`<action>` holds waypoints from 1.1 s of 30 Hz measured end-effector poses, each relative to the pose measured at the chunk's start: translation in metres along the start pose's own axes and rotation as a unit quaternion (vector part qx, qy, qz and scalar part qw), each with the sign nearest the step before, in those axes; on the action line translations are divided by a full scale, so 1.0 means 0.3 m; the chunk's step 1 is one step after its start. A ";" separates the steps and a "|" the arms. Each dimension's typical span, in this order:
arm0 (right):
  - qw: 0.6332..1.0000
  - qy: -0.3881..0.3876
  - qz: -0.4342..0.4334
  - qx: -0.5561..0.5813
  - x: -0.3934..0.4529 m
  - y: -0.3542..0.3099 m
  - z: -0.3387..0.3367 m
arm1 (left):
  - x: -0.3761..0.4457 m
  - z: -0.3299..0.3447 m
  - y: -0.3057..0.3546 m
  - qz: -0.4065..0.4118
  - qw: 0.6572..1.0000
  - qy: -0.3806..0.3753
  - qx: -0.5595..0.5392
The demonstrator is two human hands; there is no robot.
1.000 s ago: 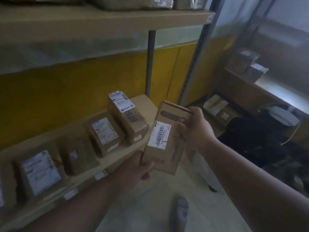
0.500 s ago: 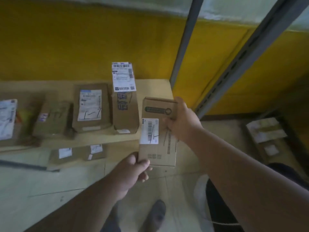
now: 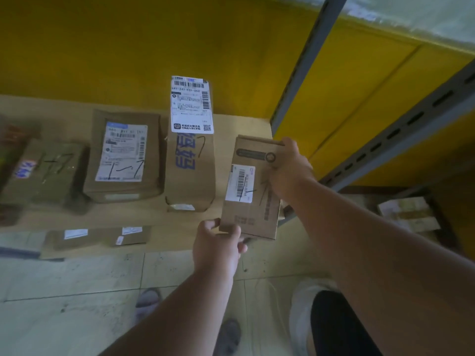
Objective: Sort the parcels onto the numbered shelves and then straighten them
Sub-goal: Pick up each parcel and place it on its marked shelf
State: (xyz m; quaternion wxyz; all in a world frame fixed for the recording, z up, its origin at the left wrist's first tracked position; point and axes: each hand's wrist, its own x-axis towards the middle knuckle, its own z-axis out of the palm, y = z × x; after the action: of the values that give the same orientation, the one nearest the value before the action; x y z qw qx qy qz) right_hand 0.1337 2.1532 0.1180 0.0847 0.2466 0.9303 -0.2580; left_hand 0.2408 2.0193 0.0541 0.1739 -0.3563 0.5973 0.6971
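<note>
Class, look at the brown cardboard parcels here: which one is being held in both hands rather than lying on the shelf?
The rightmost brown cardboard parcel, at the shelf's end: the right hand grips its top, the left hand its bottom corner.

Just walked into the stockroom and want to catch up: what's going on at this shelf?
A person is holding a small cardboard parcel in both hands, the left hand gripping its near corner and the right hand its far side. It hangs over the right end of the wooden shelf, beside a tall labelled box, with more parcels lined up to the left. It is not yet set down.
</note>
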 end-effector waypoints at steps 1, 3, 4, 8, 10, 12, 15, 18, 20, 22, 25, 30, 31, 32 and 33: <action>1.000 0.000 -0.007 -0.009 0.012 -0.003 0.002 | 0.005 0.013 0.002 0.002 1.000 0.007 -0.011; 0.999 -0.005 -0.021 -0.033 0.031 -0.011 0.010 | 0.010 0.031 0.002 -0.003 0.999 0.011 -0.035; 0.999 -0.008 -0.027 -0.045 0.038 -0.015 0.016 | 0.013 0.035 0.000 -0.007 0.999 0.009 -0.042; 1.000 -0.017 -0.009 -0.025 0.053 -0.031 0.054 | 0.025 0.042 0.011 0.002 0.998 -0.016 -0.054; 1.000 -0.021 0.018 0.015 0.054 -0.032 0.082 | 0.021 0.042 0.018 0.022 0.998 -0.034 -0.052; 0.998 -0.029 0.033 0.039 0.039 -0.035 0.099 | 0.010 0.034 0.014 0.030 0.998 -0.048 -0.033; 0.993 -0.049 0.045 0.093 -0.055 -0.048 0.080 | -0.027 -0.014 -0.016 0.020 0.996 -0.084 0.038; 0.995 -0.064 -0.004 0.079 -0.241 -0.057 0.041 | -0.080 -0.095 -0.027 0.056 0.984 -0.089 0.144; 0.995 -0.059 -0.035 0.078 -0.344 -0.059 0.009 | -0.108 -0.155 -0.017 0.103 0.969 -0.053 0.219; 0.992 -0.067 -0.045 0.095 -0.432 -0.057 -0.025 | -0.155 -0.214 -0.006 0.133 0.951 -0.024 0.279; 0.988 -0.079 -0.071 0.116 -0.540 -0.028 -0.063 | -0.232 -0.285 0.008 0.169 0.938 0.011 0.303; 0.975 -0.132 -0.147 0.098 -0.643 -0.037 -0.085 | -0.372 -0.382 -0.027 0.176 0.948 0.095 0.247; 0.972 -0.144 -0.166 0.087 -0.671 -0.062 -0.083 | -0.406 -0.414 -0.038 0.172 0.950 0.108 0.238; 0.967 -0.155 -0.185 0.080 -0.706 -0.096 -0.078 | -0.441 -0.453 -0.042 0.174 0.950 0.120 0.231; 0.961 -0.164 -0.210 0.073 -0.749 -0.134 -0.073 | -0.476 -0.496 -0.042 0.179 0.948 0.134 0.228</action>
State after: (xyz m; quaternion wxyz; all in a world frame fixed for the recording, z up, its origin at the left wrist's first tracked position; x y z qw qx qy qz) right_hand 0.3069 2.0414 0.2182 0.1621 0.0054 0.9131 -0.3742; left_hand 0.3901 1.9059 0.1408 0.0407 -0.2844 0.8121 0.5079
